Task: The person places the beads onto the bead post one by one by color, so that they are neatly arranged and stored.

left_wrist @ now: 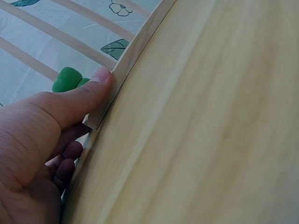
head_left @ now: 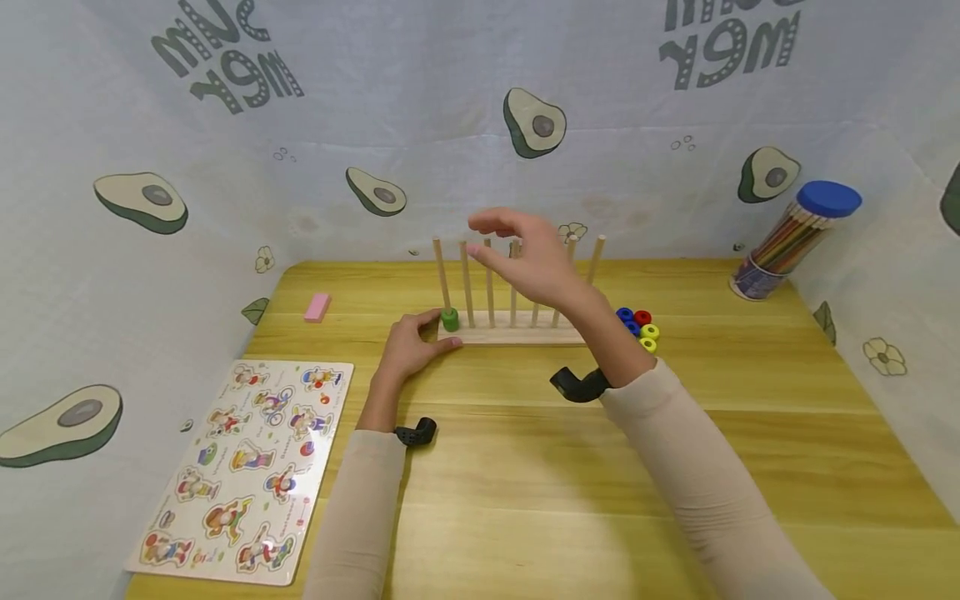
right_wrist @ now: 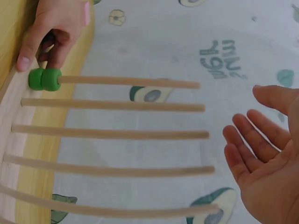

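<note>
A wooden peg rack point(head_left: 517, 336) stands on the table, its upright pegs in a row along a flat base. My left hand point(head_left: 407, 347) grips the left end of that base, thumb on the front edge and fingers behind. Two green beads point(right_wrist: 44, 79) sit stacked at the foot of the leftmost peg, beside the left hand. Above the rack my right hand point(head_left: 538, 260) is raised near the peg tops, fingers relaxed and apart from the pegs. In the right wrist view its palm point(right_wrist: 268, 186) shows nothing held.
Loose blue, red and yellow beads point(head_left: 649, 332) lie at the rack's right end. A blue-lidded jar of colored pencils point(head_left: 780, 242) stands at the back right. To the left are a pink eraser-like block point(head_left: 317, 307) and a picture puzzle board point(head_left: 243, 467). A printed curtain point(head_left: 450, 125) hangs behind.
</note>
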{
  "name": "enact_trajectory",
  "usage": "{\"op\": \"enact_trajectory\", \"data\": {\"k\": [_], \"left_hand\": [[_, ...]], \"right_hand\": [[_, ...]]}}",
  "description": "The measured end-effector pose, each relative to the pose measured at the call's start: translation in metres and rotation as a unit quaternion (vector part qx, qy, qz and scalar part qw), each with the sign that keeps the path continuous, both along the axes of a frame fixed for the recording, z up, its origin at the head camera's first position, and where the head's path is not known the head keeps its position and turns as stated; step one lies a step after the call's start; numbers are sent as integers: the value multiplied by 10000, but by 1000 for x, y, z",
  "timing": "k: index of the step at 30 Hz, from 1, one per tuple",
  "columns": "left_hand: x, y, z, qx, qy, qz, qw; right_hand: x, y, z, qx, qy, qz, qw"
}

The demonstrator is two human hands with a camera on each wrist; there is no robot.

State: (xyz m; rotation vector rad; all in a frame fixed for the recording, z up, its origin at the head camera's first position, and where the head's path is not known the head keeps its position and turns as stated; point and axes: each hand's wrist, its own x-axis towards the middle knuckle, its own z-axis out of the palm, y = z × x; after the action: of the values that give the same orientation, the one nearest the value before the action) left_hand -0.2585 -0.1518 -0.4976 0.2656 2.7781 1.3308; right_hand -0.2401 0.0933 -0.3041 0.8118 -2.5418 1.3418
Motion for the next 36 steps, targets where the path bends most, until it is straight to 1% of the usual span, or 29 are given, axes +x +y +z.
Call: {"op": "enact_trajectory", "data": {"k": [4, 6, 9, 12, 16, 21, 26, 31, 33, 36], "left_hand": [[1, -2, 2, -64, 11, 40, 10000], [1, -3, 2, -85, 32, 55, 9999], [2, -3, 2, -117, 50, 61, 9999], [3, -3, 2, -108, 50, 74, 9999], [5, -1, 3, -95, 23, 96, 9999], [6, 0, 3, -80, 10, 133, 9999], [6, 1, 4, -114, 20, 110, 9999], [4, 3, 4, -126, 13, 56, 9999], [4, 4, 3, -103, 3, 66, 9999], [4, 5, 3, -76, -11, 89, 9999]], "right_hand": [[12, 20, 2, -492, 119, 36, 9987], [16, 30, 1, -649, 167, 10, 9978], [22, 47, -3, -738, 181, -128, 9970], [27, 67, -12, -683, 113, -355, 9970], [32, 95, -30, -393, -36, -778, 9962], [36, 129, -57, 72, -273, -1267, 9915], [44, 161, -87, 408, -549, -1465, 9868], [55, 185, -114, 627, -870, -1621, 9809], [58, 191, -122, 675, -912, -1680, 9792], [61, 197, -128, 783, -959, -1752, 9767]]}}
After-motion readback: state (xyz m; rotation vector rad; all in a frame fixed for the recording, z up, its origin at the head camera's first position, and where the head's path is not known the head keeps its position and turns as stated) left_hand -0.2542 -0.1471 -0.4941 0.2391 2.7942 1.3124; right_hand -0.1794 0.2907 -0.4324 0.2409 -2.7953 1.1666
